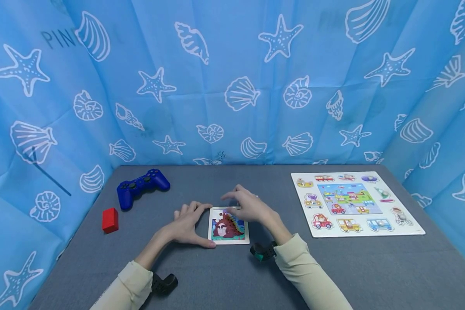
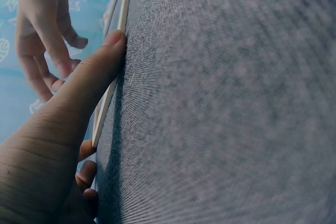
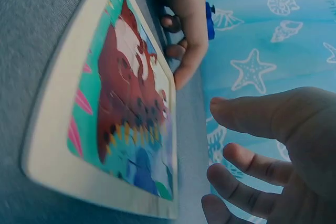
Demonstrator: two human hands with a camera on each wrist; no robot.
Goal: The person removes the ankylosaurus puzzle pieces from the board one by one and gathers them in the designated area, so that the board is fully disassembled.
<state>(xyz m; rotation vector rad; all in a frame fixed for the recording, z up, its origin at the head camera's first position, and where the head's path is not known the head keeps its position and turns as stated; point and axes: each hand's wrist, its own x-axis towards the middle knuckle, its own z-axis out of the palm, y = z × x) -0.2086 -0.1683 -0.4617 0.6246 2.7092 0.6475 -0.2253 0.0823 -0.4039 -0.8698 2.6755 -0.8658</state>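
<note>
A small square jigsaw puzzle (image 1: 227,231) with a pale wooden border lies on the grey table. Its picture shows a dark red animal with yellow spikes on green and blue, and a pale bare patch is visible at the far left corner. My left hand (image 1: 187,224) holds the puzzle by its left side, thumb at the near corner and index finger at the far one. Over the puzzle's far right part hovers my right hand (image 1: 252,207), fingers loosely bent and apart from the board. In the right wrist view nothing lies between thumb (image 3: 247,116) and fingers.
A blue game controller (image 1: 143,186) and a red block (image 1: 110,220) lie on the left of the table. To the right is a large white board (image 1: 306,206) with vehicle pictures. Behind the table hangs a blue curtain (image 1: 217,56). A small white edge peeks out behind my right hand.
</note>
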